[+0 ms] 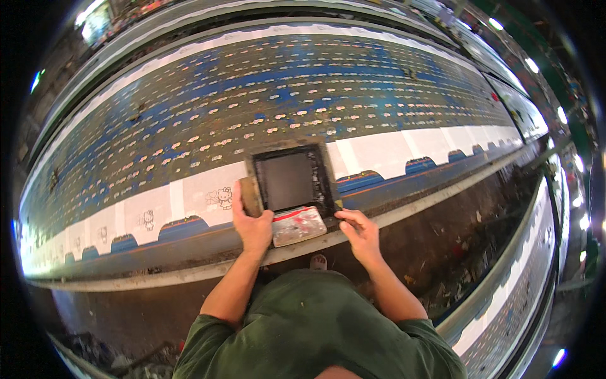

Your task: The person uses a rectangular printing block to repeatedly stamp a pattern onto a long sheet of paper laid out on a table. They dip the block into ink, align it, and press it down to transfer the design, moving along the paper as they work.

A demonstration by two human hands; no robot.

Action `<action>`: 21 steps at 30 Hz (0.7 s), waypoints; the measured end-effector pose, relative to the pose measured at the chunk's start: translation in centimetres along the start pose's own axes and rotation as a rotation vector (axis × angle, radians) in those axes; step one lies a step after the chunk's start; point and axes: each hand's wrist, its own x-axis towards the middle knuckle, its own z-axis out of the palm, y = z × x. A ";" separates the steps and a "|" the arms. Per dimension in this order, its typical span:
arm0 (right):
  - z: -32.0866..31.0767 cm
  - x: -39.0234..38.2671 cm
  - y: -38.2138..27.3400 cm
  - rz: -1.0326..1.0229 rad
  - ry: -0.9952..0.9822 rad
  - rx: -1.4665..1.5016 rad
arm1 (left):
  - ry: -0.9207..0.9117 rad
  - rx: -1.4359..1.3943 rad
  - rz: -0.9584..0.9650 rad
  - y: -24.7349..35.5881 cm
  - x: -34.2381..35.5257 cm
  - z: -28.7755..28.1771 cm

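A small dark square printing screen in a black frame (291, 180) lies on the white border of a long blue printed cloth (265, 107). My left hand (251, 221) grips the frame's left wooden edge near the bottom corner. My right hand (358, 228) rests on the lower right corner of the frame, fingers spread. Between my hands, at the frame's near edge, lies a grey ink-smeared pad with a red streak (298, 225).
The cloth lies along a long printing table (189, 268) running left to right, with white cartoon cat prints (224, 197) on its border. A second long table with cloth (505, 303) runs at the right. Dark dirty floor (454, 252) lies between them, below me.
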 end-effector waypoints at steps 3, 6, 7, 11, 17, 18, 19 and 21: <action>-4.7 0.6 0.8 -0.053 -0.031 -0.095 | 0.000 -0.074 -0.087 0.7 -1.2 4.0; -7.1 1.0 -0.8 -0.271 -0.057 -0.418 | 0.002 -0.074 -0.134 1.8 -1.7 5.2; -7.5 1.3 -1.6 -0.332 -0.097 -0.426 | -0.007 -0.085 -0.137 1.8 -1.9 5.5; -7.1 2.1 -3.6 -0.575 -0.256 -0.459 | 0.010 -0.092 -0.164 1.9 -2.2 5.5; -3.8 3.7 -4.2 -0.830 -0.383 -0.693 | -0.043 -0.186 -0.118 1.1 -1.4 6.8; -3.2 4.2 -3.9 -0.798 -0.446 -0.700 | -0.048 -0.249 -0.126 0.3 -1.3 6.5; -1.3 4.8 -2.5 -0.843 -0.465 -0.707 | 0.002 -0.026 -0.094 -0.8 -1.4 4.6; -0.2 6.1 -2.5 -0.883 -0.496 -0.764 | 0.055 0.021 -0.054 -0.9 -1.6 4.2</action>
